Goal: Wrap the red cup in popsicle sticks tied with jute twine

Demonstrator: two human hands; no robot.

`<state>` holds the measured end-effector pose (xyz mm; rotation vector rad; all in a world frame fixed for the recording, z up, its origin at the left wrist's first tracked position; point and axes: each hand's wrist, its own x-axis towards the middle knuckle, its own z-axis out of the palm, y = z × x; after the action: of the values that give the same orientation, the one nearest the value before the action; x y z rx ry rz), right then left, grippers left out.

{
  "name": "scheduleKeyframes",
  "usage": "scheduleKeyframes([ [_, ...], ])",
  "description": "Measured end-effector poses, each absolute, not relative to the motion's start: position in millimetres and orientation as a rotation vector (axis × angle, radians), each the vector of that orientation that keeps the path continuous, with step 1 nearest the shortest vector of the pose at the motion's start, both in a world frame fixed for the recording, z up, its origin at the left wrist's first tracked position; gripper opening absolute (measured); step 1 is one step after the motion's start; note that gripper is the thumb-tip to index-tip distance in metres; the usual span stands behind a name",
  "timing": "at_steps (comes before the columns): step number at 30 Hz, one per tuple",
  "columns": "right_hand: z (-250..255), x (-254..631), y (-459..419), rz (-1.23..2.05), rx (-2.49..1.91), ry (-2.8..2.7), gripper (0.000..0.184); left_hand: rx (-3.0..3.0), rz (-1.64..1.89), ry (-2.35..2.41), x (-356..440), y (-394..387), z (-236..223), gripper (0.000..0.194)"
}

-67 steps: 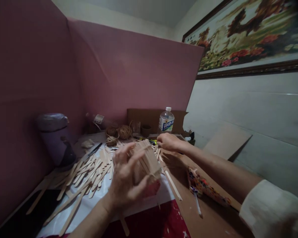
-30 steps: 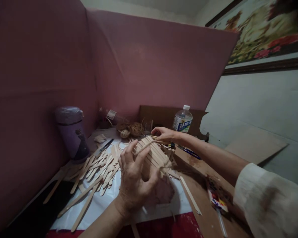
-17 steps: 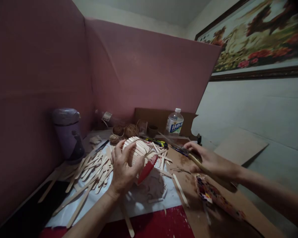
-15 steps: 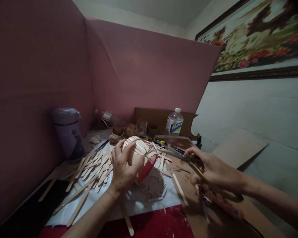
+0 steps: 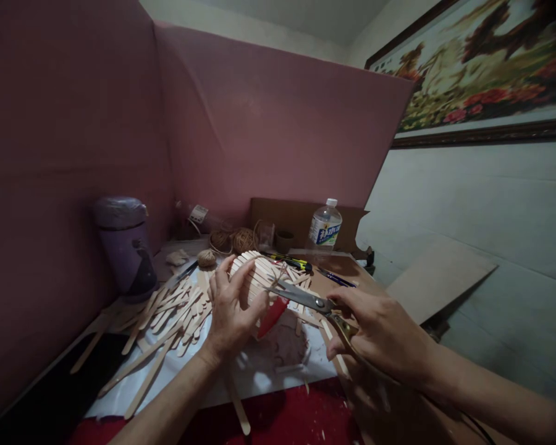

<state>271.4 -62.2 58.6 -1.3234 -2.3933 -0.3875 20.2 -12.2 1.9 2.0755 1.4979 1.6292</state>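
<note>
My left hand (image 5: 234,306) is closed around a small rounded piece covered in wooden craft sticks (image 5: 254,278), with a red face (image 5: 272,318) turned down toward the right. Thin twine (image 5: 275,279) sticks up from its right side. In my right hand (image 5: 370,321) is a pair of scissors (image 5: 322,304), my fingers through the handles. The blades are parted a little and their tips reach the twine beside the craft-stick piece. Part of the scissor handles is hidden behind my fingers.
Loose craft sticks (image 5: 176,315) lie heaped on white paper at the left. Behind stand a purple tumbler (image 5: 127,253), twine balls (image 5: 244,240) and a plastic bottle (image 5: 325,228). A yellow-black cutter (image 5: 294,262) and a pen (image 5: 337,278) rest beyond my hands. Pink panels (image 5: 269,123) enclose the back and left.
My right hand has moved left with the scissors, bringing the blades to the twine. My left hand keeps hold of the craft-stick piece almost in place.
</note>
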Motion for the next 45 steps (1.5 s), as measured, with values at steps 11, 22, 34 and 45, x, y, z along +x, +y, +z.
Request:
scheduleKeyframes([
  [11,53,262,-73,-0.586,-1.457,-2.402,0.028,2.128,1.618,1.535,26,-21,8,0.048],
  [22,48,260,-77,-0.783,-1.321,-2.387,0.045,2.155,1.662,1.498,27,-22,7,0.051],
  [34,43,256,-77,-0.728,-1.370,-2.357,0.039,2.144,1.654,1.478,26,-21,7,0.049],
  [45,36,256,-77,-0.838,-1.316,-2.366,0.044,2.134,1.652,1.472,27,-23,6,0.049],
])
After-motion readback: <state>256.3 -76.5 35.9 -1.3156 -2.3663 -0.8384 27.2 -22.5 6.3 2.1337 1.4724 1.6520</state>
